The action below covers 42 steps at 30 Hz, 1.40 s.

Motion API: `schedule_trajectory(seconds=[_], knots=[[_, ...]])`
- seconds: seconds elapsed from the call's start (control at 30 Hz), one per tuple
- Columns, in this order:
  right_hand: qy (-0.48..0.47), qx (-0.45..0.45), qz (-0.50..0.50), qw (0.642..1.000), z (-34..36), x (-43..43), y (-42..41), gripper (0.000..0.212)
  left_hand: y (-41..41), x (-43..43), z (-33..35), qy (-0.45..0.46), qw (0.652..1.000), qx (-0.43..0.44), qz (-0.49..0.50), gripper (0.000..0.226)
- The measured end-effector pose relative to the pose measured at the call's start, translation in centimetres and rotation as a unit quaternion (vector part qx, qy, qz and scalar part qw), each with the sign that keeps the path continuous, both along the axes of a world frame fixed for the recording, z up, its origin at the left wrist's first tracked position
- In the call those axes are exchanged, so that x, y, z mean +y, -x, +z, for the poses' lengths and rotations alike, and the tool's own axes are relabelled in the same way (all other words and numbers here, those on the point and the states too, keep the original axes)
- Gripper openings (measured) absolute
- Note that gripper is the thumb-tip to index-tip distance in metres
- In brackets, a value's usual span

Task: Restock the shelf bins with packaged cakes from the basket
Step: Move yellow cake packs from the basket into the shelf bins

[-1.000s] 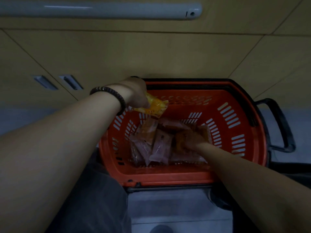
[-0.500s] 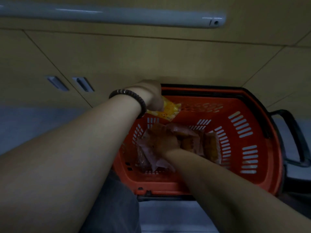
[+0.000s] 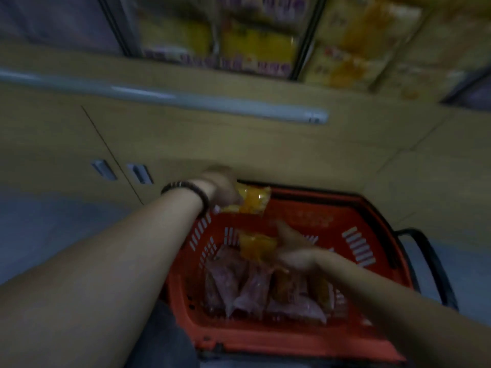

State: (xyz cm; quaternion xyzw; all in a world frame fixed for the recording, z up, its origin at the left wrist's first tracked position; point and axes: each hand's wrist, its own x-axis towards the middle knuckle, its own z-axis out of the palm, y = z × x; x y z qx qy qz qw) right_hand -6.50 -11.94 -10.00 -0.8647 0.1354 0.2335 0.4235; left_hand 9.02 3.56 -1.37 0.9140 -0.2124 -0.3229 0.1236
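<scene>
The left hand [image 3: 220, 185] grips a yellow plastic-wrapped cake [image 3: 252, 200] over the far-left rim of the red slotted plastic basket [image 3: 358, 243], with its long axis running left to right. The right hand [image 3: 295, 248] holds a second yellow wrapped cake [image 3: 256, 247] above the pinkish wrapped cakes [image 3: 239, 284] in the basket. Blur hides which way this second cake points.

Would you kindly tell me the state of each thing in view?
Left hand: grips a yellow packet.
Right hand: holds a second packet above the pink packets.
Basket: partly filled.
Shelf bins: stocked, blurred.
Cabinet doors: shut.
</scene>
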Motion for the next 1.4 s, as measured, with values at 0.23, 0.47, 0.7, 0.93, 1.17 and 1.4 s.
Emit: schedule_trajectory(seconds=[0.23,0.47,0.7,0.93,1.17,1.4], knots=[[-0.091,-0.184,-0.206,0.957,10.2,-2.8,3.6,0.016,0.8,2.1,1.1,0.194,0.967,0.123,0.114,0.04],[-0.239,-0.267,-0.346,0.867,16.0,-6.2,3.3,0.029,3.3,0.9,4.6,0.392,0.858,0.265,0.202,0.033],[-0.397,-0.29,-0.347,0.799,18.1,-9.1,5.0,0.008,5.0,-1.9,7.8,0.518,0.801,0.23,0.195,0.052],[-0.438,-0.303,-0.359,0.766,18.9,-9.5,6.4,0.031,5.9,-1.9,8.4,0.573,0.746,0.288,0.178,0.039],[-0.34,-0.363,-0.334,0.801,18.9,-9.1,6.7,0.03,7.6,-3.5,8.4,0.528,0.783,0.257,0.206,0.053],[-0.234,-0.248,-0.282,0.897,18.1,-8.4,5.9,0.041,8.9,-4.6,7.9,0.443,0.84,0.255,0.181,0.038]])
